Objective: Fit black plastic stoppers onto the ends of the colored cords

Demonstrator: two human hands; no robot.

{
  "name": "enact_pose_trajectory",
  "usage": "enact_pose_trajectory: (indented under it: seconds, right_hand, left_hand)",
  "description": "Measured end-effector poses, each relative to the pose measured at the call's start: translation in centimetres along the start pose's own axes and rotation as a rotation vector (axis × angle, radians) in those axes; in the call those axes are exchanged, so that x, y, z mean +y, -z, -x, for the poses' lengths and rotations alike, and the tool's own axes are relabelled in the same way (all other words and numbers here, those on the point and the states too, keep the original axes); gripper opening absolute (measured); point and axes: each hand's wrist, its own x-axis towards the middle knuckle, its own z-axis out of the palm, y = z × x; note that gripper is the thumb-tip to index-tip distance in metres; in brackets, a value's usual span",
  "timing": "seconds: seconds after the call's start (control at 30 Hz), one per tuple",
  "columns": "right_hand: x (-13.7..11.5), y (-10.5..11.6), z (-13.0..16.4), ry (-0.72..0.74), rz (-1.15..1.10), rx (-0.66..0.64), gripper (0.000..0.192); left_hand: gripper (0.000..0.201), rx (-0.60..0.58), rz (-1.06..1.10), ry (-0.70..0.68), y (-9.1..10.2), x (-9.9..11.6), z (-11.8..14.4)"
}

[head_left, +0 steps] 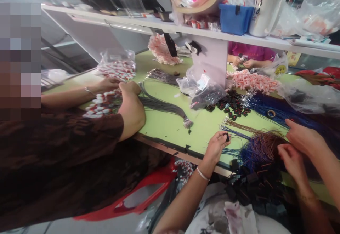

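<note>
My left hand [217, 143], with a bracelet at the wrist, is closed at the table's front edge. A small black connector housing [226, 137] is pinched between its thumb and fingers. Blue wires [245, 154] and brown wires [268, 143] lie in a tangled bundle between my hands. To the right of that bundle, my right hand [289, 159] has its fingers curled together beside the brown wires; what they hold is too small to make out. Below the bundle, many black housings with wires [255, 184] are heaped near my lap.
Another person's hand [302, 135] reaches in from the right, just above mine. At left, a co-worker's hands [130, 89] handle white-and-red connectors [99, 104]. Loose black housings [235, 104] lie beside a plastic bag [202, 90]. A shelf [186, 28] spans the table.
</note>
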Motion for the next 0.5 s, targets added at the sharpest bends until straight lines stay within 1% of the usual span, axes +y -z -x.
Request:
enact_pose_trajectory:
  seconds: [0.07,0.13,0.2,0.27,0.3,0.33,0.4,0.43,0.5]
  right_hand:
    - [-1.8,-0.6,2.4,0.023,-0.144,-0.128,0.023]
    - [-4.3,-0.3,2.9,0.084,-0.209,-0.211,0.022]
    - [-7.3,0.5,1.5,0.157,-0.269,-0.265,0.021]
    - [-10.2,0.7,-1.4,0.278,-0.287,-0.361,0.02]
    - [-11.3,0.4,-3.1,0.33,-0.269,-0.42,0.02]
    - [-12.1,-0.3,-4.9,0.392,-0.242,-0.478,0.02]
    - [-12.9,-2.7,-8.1,0.487,-0.115,-0.54,0.017]
    - [-12.8,-4.2,-9.5,0.498,0.003,-0.562,0.014]
    - [-12.0,-7.2,-11.3,0.46,0.246,-0.589,0.01]
  left_hand:
    - [0.036,0.004,-0.004,-0.004,0.0,0.0,0.0]
    - [0.037,0.002,-0.006,-0.005,0.0,0.0,0.0]
    - [0.037,-0.003,-0.005,-0.009,-0.1,0.0,0.0]
    - [0.037,-0.005,-0.003,-0.012,-0.1,0.0,0.1]
    - [0.037,-0.004,-0.004,-0.013,-0.2,0.0,0.1]
    - [0.037,-0.002,-0.004,-0.013,-0.2,0.0,0.1]
    - [0.038,0.004,-0.004,-0.013,-0.2,0.0,0.1]
    - [0.038,0.006,-0.003,-0.014,-0.2,0.0,0.1]
    - [0.038,0.007,-0.001,-0.019,-0.3,0.0,0.1]
